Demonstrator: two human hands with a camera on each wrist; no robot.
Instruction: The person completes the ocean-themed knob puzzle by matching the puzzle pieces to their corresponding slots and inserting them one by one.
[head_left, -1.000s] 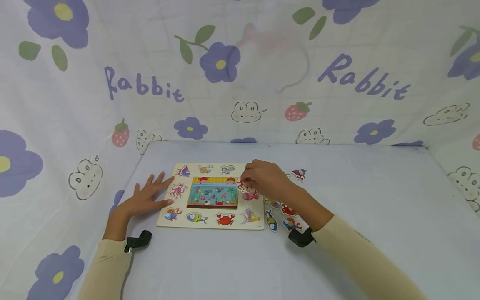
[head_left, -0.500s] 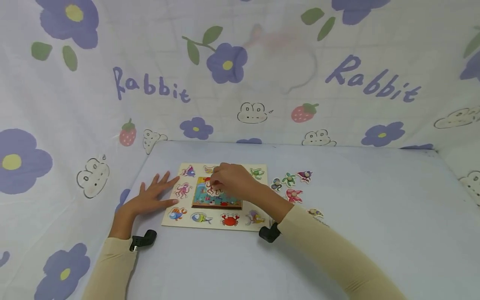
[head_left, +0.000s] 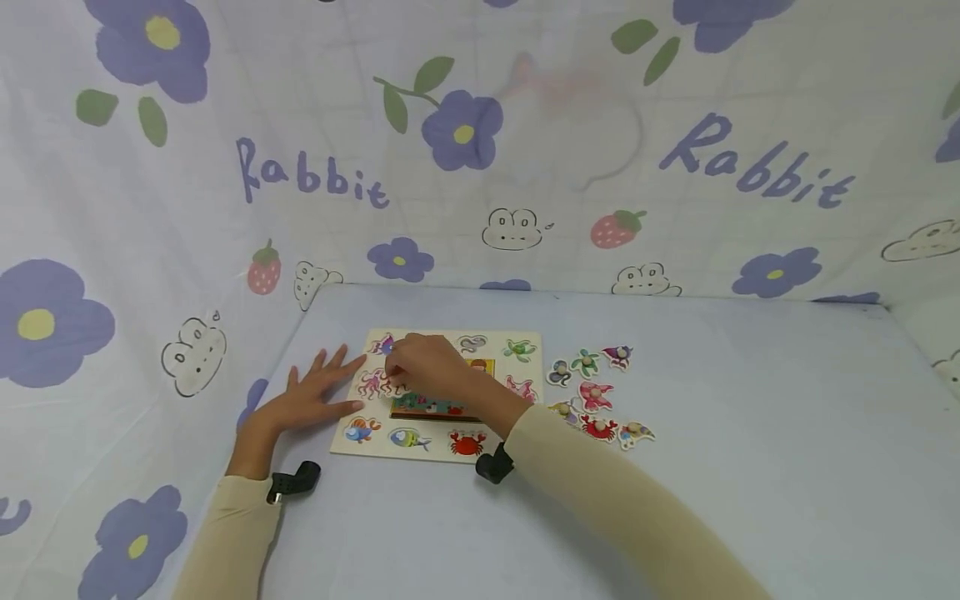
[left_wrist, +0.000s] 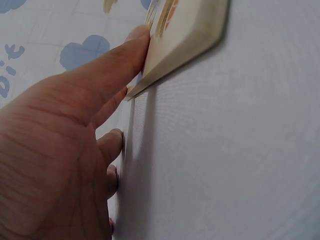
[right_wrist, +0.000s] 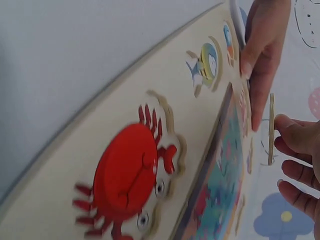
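A wooden sea-animal puzzle board (head_left: 438, 450) lies on the table, with an aquarium picture (head_left: 427, 406) at its middle and shaped recesses around it. My left hand (head_left: 307, 402) rests with spread fingers at the board's left edge; in the left wrist view the thumb (left_wrist: 115, 65) touches the edge. With thumb and fingertips, my right hand (head_left: 429, 367) pinches a red octopus puzzle piece (head_left: 394, 388) over the board's left side, beside the printed octopus recess (head_left: 368, 383). In the right wrist view that piece (right_wrist: 271, 131) appears edge-on, raised above the board.
Several loose knobbed pieces lie right of the board, among them a crab piece (head_left: 598, 428), a pink piece (head_left: 596, 396), a green piece (head_left: 586, 362) and a purple piece (head_left: 617, 357). A patterned curtain (head_left: 570, 167) hangs behind the table.
My right hand has carried the octopus piece leftward from the board's right side, across the aquarium picture, to the left side. The left hand has stayed at the board's edge.
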